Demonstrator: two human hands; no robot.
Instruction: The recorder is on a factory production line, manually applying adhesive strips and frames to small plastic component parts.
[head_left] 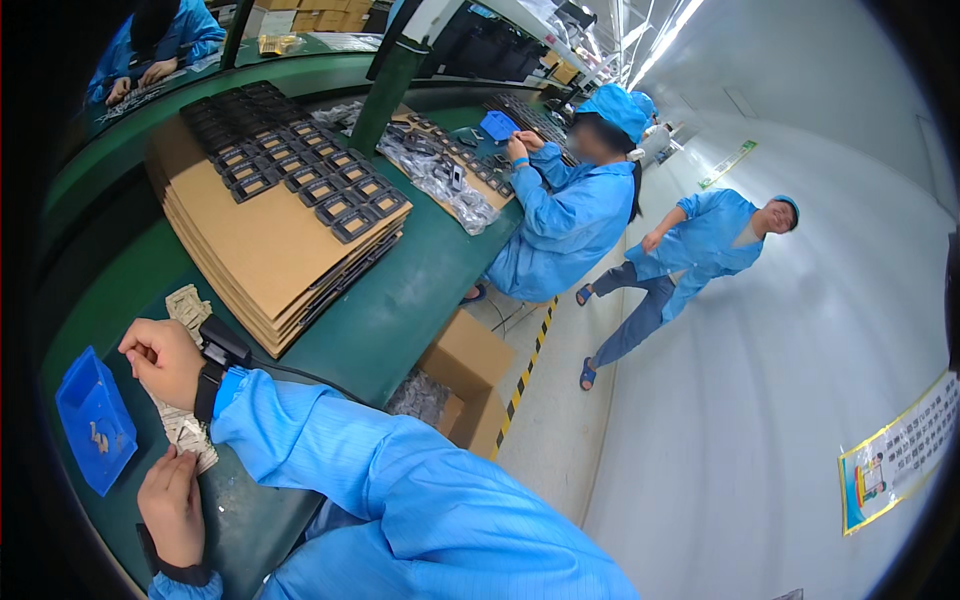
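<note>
Both hands (170, 505) at the pale strips (196, 440) on a green bench

The pale, thin strips lie in a loose cluster at the near left of the green bench (395, 300), to the right of a blue tray (118, 462). The left hand, the nearer one, has its fingers drawn together, with the tips touching the near edge of the strips; whether it pinches one, I cannot tell. The right hand (168, 362) is just beyond, over the far part of the cluster, its fingers curled inward and narrow; I cannot tell whether anything is held in them. A black device (226, 342) is strapped at its wrist.

More pale pieces (188, 306) lie on the far side of the right hand. A few small beige bits (98, 437) lie in the blue tray.

Farther along the bench is a stack of cardboard sheets (265, 245), with rows of black frames (318, 183) on top. Beyond it, clear plastic bags (440, 185) lie near a seated co-worker (580, 215) in a blue coat and cap, whose hands are raised near a small blue bin (498, 125). An open cardboard box (470, 350) is on the floor, right of the bench. Farther right, another person (700, 250) in blue is on foot beyond the yellow-and-black floor stripe (527, 378).
</note>
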